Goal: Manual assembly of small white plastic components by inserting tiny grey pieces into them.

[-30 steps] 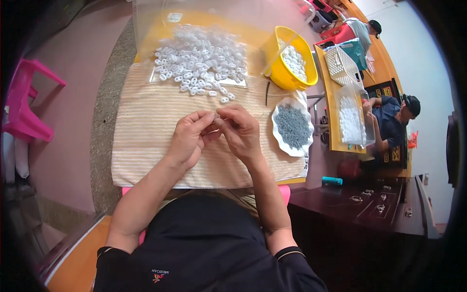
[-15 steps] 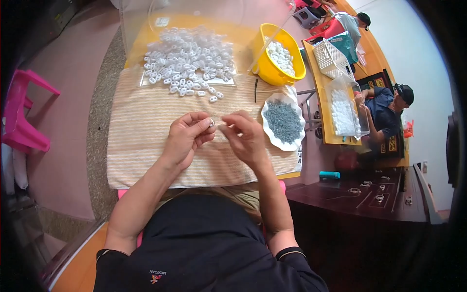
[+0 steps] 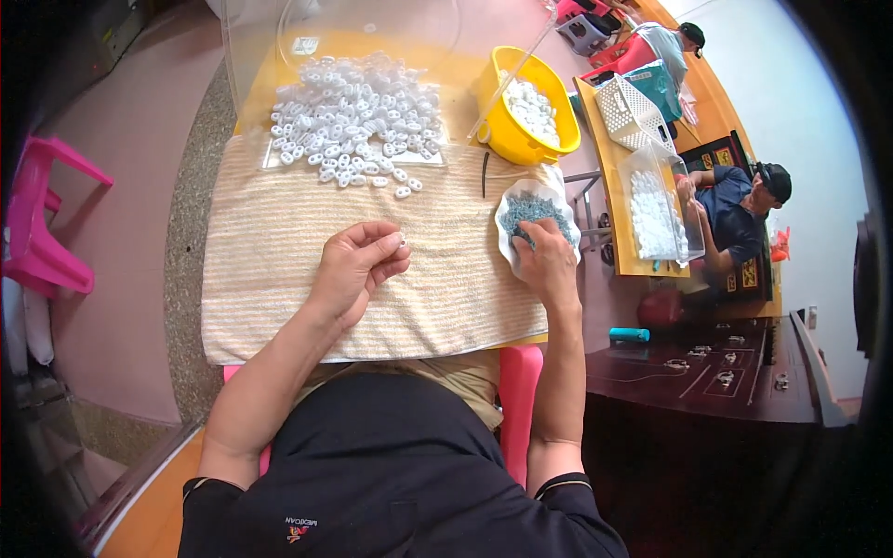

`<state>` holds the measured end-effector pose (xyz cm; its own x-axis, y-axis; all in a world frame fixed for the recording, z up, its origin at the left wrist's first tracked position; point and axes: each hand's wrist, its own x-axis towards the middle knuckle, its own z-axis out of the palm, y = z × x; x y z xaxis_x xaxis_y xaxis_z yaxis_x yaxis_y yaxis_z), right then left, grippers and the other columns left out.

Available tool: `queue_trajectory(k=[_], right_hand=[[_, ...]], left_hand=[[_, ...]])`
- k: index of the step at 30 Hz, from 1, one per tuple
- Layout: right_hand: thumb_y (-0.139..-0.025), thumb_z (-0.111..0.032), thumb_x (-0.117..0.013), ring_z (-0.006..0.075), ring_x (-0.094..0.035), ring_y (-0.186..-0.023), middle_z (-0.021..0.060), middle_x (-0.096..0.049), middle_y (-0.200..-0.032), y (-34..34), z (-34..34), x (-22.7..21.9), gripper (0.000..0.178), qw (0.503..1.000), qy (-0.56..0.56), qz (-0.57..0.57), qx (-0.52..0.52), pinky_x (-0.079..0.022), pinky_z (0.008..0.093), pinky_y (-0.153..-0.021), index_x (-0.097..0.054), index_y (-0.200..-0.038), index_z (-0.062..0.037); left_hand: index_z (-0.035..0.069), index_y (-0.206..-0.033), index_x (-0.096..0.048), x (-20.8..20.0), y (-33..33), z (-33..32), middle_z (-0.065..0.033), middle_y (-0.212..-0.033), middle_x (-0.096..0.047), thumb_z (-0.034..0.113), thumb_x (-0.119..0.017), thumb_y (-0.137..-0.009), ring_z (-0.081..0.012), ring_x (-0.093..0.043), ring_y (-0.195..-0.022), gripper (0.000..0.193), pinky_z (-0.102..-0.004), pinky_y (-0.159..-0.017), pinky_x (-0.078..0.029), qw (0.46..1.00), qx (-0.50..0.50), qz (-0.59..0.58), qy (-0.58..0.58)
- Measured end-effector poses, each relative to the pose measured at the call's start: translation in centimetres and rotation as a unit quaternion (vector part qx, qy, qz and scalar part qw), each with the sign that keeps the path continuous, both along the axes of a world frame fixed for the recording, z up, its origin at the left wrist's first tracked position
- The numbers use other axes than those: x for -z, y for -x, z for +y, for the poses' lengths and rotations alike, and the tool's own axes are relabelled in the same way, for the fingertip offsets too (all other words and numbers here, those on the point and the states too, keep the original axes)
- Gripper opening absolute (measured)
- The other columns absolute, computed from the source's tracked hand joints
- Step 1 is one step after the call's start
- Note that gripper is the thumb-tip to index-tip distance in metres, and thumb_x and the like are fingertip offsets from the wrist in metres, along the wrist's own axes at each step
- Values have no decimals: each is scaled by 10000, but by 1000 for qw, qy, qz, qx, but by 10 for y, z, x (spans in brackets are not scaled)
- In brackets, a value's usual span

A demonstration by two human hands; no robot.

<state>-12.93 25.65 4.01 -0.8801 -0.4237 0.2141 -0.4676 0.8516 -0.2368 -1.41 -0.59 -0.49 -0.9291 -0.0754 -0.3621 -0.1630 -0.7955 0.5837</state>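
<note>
**Grey bits to my right, white piece waiting in my left**

The small white piece (image 3: pixel 402 244) sits pinched at the tips of my left hand (image 3: pixel 358 265), thumb against forefinger, held just above the striped towel (image 3: pixel 279 279) near its middle. It is too small for me to tell which way its long side runs. What it has to meet lies off to my right: the white dish (image 3: pixel 510 249) of tiny blue-grey parts (image 3: pixel 532 210), standing at the towel's right edge. My right hand (image 3: pixel 547 265) is the nearer one by far; its fingertips are already down in the dish at the near rim, curled together among the grey parts, though I cannot tell whether they have closed on one. So the line that counts runs across me, from dish on the right to pinched piece on the left, with bare towel between the two hands.

Farther out, straight ahead of my left hand, the heap of white pieces (image 3: pixel 353 112) spills from a clear sheet onto the far edge of the towel. Beyond the dish stands a yellow bowl (image 3: pixel 507 139) with more white pieces in it. Past the table's right side another person (image 3: pixel 739 209) works over a clear tub (image 3: pixel 656 219) of white pieces.
</note>
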Motion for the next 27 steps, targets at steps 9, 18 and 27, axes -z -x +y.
queue_trajectory(k=[9, 18, 27], right_hand=[[-815, -99, -673, 344, -637, -802, 135, -649, -900, 3, 2, 13, 115, 999, 43, 31, -10, -504, 406, -715, -694, -907, -32], [-809, -68, -674, 337, -641, -781, 136, -657, -899, 4, 1, 16, 136, 996, 78, 34, -17, -501, 396, -693, -694, -933, -14], [-871, -176, -622, 350, -642, -765, 113, -629, -902, 9, 3, 28, 101, 998, 46, 47, -16, -516, 443, -670, -670, -876, -87]], left_hand=[[10, -999, -638, -1, 0, 0, -77, -874, -665, 47, -647, -896, -152, -666, -792, 110, -274, -739, -586, 1000, 3, -1, 2], [19, -986, -644, 0, 0, 0, -67, -866, -662, 50, -652, -894, -143, -664, -789, 98, -268, -736, -583, 1000, 9, -4, 8], [23, -981, -646, -1, 0, 2, -58, -863, -658, 50, -654, -892, -138, -660, -785, 94, -265, -730, -582, 1000, 11, -6, 15]])
